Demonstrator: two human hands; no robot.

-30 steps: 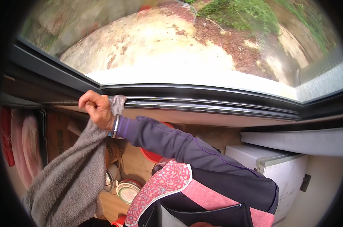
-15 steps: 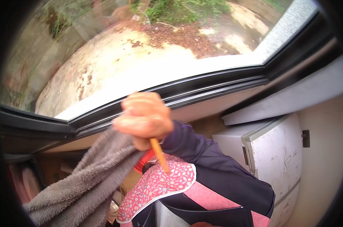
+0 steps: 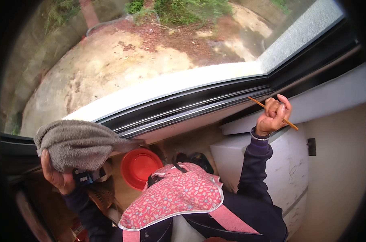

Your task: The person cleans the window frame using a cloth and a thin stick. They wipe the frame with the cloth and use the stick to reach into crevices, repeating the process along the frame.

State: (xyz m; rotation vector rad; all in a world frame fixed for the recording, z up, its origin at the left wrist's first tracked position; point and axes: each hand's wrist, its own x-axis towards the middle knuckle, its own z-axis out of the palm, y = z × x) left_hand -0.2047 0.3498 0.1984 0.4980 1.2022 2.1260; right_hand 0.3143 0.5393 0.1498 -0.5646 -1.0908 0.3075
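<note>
At the left, my left hand (image 3: 57,177) grips a grey fluffy towel (image 3: 76,145), its thumb showing along the towel's edge and its other fingers hidden beneath. The towel hangs bunched by the window frame, with a narrow end stretching right along the sill. Over on the right, my right hand (image 3: 276,116) is closed on a thin, tapered wooden chopstick (image 3: 291,124). The chopstick's pointed end angles up and left, close to the black sliding-window track (image 3: 191,105). No cloth is in the right hand.
A red plastic basin (image 3: 139,167) stands below the sill, in front of my pink floral apron (image 3: 175,189). To the right is a white scuffed cabinet-like box (image 3: 271,165) under a pale padded board (image 3: 312,103). A brown woven basket (image 3: 100,199) sits below my left arm.
My right hand has moved from the middle of the track to the right with the chopstick, away from the towel. My left hand has come into view, holding the towel at the left.
</note>
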